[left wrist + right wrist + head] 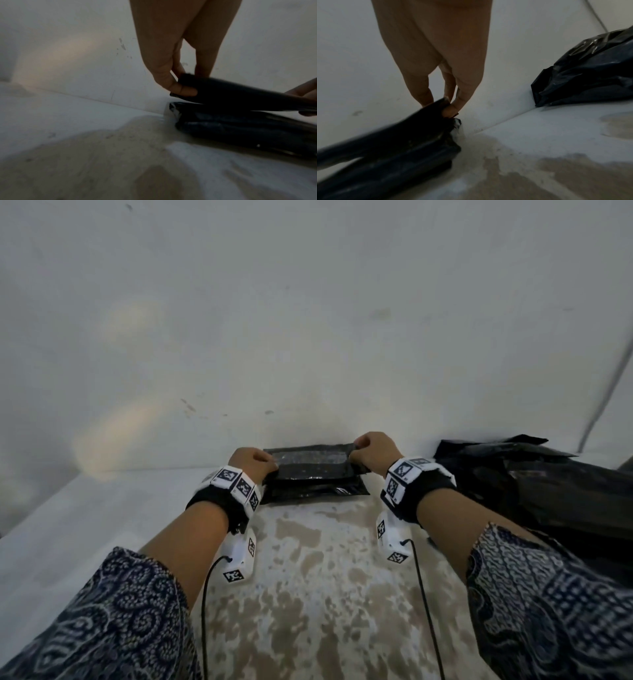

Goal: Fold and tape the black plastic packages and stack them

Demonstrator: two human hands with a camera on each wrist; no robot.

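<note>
Folded package (310, 460) above stacked packages (317, 489)

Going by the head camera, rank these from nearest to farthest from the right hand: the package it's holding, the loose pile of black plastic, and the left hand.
1. Held package: pinched at its right end by the right hand.
2. Loose pile of black plastic: just to its right, against the wall.
3. Left hand: at the package's far, left end.

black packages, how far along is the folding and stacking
Done, it seems: a small stack of folded packages sits against the wall. In hand: the left hand and right hand each pinch an end of one folded package, held over that stack. Left: the loose black plastic pile on the right. No tape shows.
</note>
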